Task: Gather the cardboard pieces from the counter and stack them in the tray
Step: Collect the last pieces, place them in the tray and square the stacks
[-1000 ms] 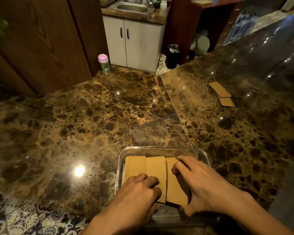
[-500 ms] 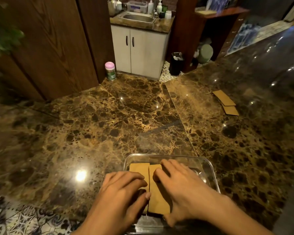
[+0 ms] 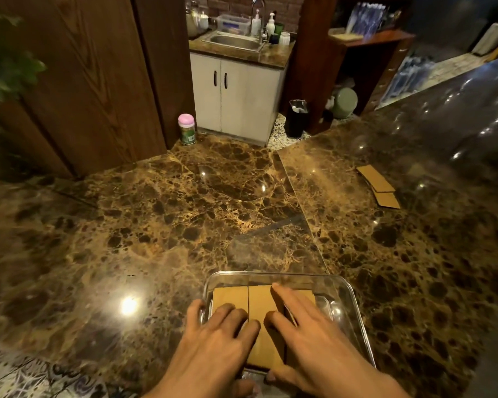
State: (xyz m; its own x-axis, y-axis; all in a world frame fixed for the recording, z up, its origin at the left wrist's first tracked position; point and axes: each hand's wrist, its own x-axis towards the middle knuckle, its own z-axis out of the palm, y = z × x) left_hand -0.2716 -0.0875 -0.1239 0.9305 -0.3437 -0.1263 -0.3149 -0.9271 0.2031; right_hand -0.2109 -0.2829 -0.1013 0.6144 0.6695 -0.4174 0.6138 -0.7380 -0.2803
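Observation:
A clear glass tray (image 3: 346, 294) sits on the marble counter near its front edge. Brown cardboard pieces (image 3: 259, 300) lie flat side by side inside it. My left hand (image 3: 219, 340) rests on the left pieces with its fingers spread and its thumb over the tray's left rim. My right hand (image 3: 308, 337) lies flat on the right pieces, fingers straight, thumb at their near edge. Two more cardboard pieces (image 3: 378, 185) lie overlapping on the counter at the far right, well away from both hands.
A pink-lidded green jar (image 3: 187, 129) stands at the counter's far edge by a wooden panel. Beyond the counter are a white cabinet with a sink (image 3: 236, 43), a black bin (image 3: 297, 117) and wooden shelves. A plant (image 3: 6, 67) shows at the left.
The view has tilted up. Both hands have stayed on the cardboard in the tray, and my left hand's fingers have spread out toward the tray's left rim.

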